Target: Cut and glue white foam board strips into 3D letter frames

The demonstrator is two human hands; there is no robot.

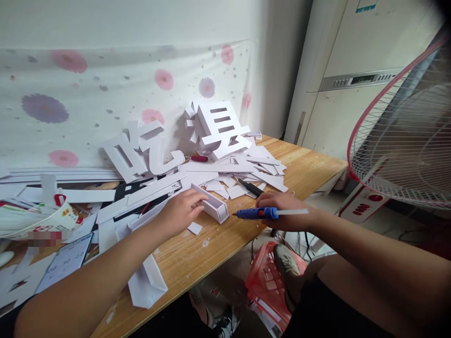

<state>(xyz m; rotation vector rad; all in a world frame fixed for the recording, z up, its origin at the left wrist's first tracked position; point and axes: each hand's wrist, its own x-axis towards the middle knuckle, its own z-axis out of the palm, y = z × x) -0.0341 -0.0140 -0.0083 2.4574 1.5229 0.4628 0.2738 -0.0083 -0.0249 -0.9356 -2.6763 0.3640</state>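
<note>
My left hand [181, 211] is closed at the near side of a white foam-board piece [215, 209], a narrow open box lying on the wooden table. The thumb and part of the grip are hidden by the hand. In my right hand [287, 209] is a blue hot glue gun [259, 213], its nozzle pointing left at the box's near end. A pale glue stick [293, 211] sticks out of the gun's back. Under my left forearm another folded white foam-board shape [148, 281] rests at the table edge.
White built-up characters [225, 126] lean at the back among several offcuts. A black pen-like tool [251, 188] lies near my right hand. Left are a paper tub [45, 220] and a phone [65, 260]. A fan [398, 136] stands right; a red basket [262, 277] is below.
</note>
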